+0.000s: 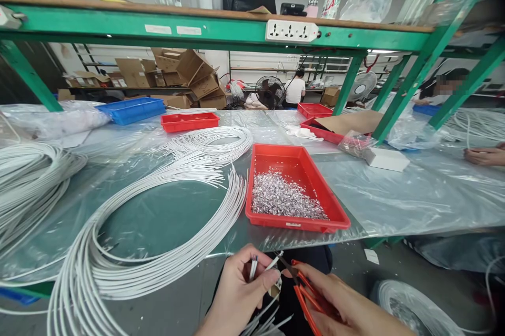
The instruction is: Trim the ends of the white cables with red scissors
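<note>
My left hand (240,286) is closed around a bunch of white cable ends (254,267) just below the table's front edge. My right hand (335,302) grips a pair of orange-handled snips (303,288), whose tip meets the cable ends held by the left hand. More white cable ends (268,320) hang under my left hand. On the table right above both hands stands a red tray (300,157) holding a heap of small silvery metal pieces (282,196). Large loops of white cable (158,241) lie to its left.
Clear plastic sheeting (414,194) covers the table. Further red trays (189,121) and a blue tray (132,110) sit at the back. A green shelf frame (221,28) with a socket strip runs overhead. Another person's hand (485,156) rests at the right edge. A cable coil (414,309) lies on the floor.
</note>
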Action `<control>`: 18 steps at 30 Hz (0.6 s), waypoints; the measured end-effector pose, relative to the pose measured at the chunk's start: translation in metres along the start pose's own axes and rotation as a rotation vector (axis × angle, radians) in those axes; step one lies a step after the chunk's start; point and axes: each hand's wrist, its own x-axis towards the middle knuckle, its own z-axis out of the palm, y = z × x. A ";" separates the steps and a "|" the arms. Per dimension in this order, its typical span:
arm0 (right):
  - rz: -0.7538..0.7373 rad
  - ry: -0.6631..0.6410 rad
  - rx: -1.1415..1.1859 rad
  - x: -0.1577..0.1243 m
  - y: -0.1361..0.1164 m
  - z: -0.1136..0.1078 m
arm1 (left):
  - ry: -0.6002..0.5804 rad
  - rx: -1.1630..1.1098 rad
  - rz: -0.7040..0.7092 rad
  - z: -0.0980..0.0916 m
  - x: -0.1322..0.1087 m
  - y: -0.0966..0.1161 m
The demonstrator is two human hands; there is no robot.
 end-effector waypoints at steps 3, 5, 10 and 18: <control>-0.043 0.007 -0.046 -0.002 -0.001 -0.001 | -0.065 -0.136 -0.007 -0.001 0.001 -0.003; -0.071 0.004 -0.059 -0.002 -0.003 -0.004 | -0.194 -0.258 -0.049 -0.004 0.001 -0.006; -0.104 -0.054 -0.096 -0.003 -0.001 -0.013 | -0.427 -0.538 -0.210 -0.010 0.003 -0.010; -0.210 0.263 0.634 0.018 0.004 0.005 | -0.340 -0.379 -0.180 0.000 -0.004 -0.007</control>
